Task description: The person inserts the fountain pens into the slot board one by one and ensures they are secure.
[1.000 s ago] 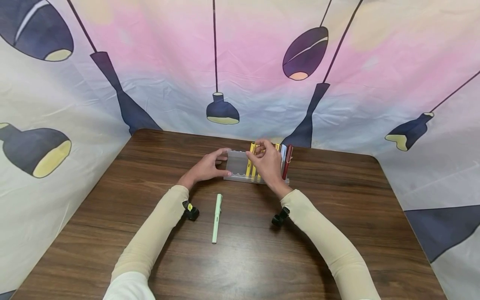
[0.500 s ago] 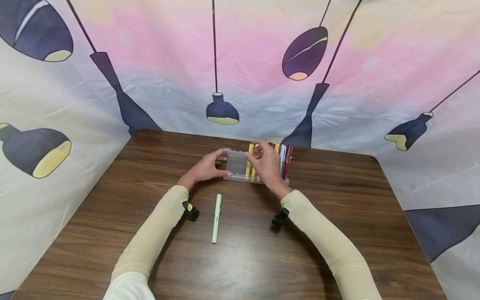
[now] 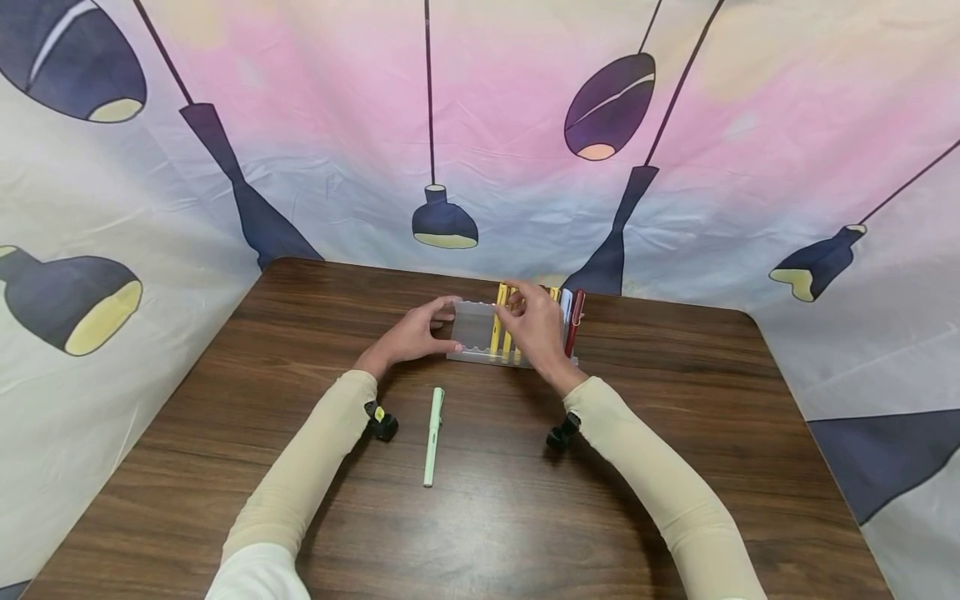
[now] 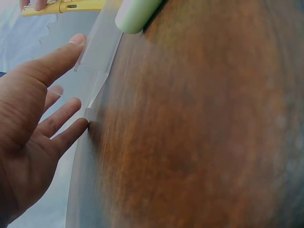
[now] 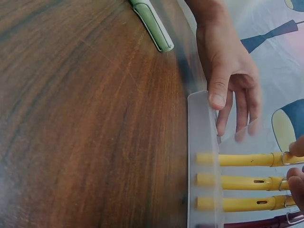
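Observation:
A clear pen stand (image 3: 474, 327) stands near the table's back edge, with several pens upright in its right part. My left hand (image 3: 411, 336) holds its left end, thumb at the front lip and the other fingers behind the panel. At the upper end of the leftmost yellow pen (image 3: 497, 332), my right hand (image 3: 536, 323) pinches near the clip with thumb and fingertips. More yellow pens (image 5: 237, 182) and a dark red one (image 5: 266, 222) follow beside it. My right hand partly covers the middle pens in the head view.
A pale green pen (image 3: 433, 437) lies on the brown wooden table (image 3: 495, 517), in front of the stand and between my forearms. At the stand's right end are a pale blue pen (image 3: 566, 310) and a red pen (image 3: 575, 323). A printed cloth (image 3: 360, 125) hangs behind the table.
My right hand shifts slightly at the top of the leftmost yellow pen, which barely moves. My left hand, the stand and the green pen keep their places.

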Tool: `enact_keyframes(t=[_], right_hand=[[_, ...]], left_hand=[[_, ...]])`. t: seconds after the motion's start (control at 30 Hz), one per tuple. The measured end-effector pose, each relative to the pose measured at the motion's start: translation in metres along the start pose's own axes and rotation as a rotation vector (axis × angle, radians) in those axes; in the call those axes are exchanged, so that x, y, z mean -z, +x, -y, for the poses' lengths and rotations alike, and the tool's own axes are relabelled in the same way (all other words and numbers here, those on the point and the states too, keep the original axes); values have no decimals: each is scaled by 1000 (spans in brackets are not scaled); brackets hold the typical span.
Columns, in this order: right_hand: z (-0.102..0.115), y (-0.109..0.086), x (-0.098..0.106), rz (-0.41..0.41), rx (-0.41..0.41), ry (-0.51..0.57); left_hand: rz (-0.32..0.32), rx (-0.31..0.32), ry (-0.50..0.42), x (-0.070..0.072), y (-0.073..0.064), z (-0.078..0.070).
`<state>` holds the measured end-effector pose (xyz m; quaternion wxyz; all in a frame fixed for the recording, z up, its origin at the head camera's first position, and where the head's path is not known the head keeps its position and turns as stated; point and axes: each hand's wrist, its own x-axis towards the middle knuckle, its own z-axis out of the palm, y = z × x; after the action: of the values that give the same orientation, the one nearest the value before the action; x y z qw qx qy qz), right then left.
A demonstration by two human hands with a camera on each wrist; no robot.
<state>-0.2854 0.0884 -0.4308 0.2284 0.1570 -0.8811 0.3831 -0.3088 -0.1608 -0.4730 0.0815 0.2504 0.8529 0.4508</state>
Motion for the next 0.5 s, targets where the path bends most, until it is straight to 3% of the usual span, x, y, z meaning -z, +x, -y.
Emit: enact_keyframes(t=[0.5], right_hand=[[-4,3,4,32,7,-3]], left_hand=[[6,4,-17,0,1,1]])
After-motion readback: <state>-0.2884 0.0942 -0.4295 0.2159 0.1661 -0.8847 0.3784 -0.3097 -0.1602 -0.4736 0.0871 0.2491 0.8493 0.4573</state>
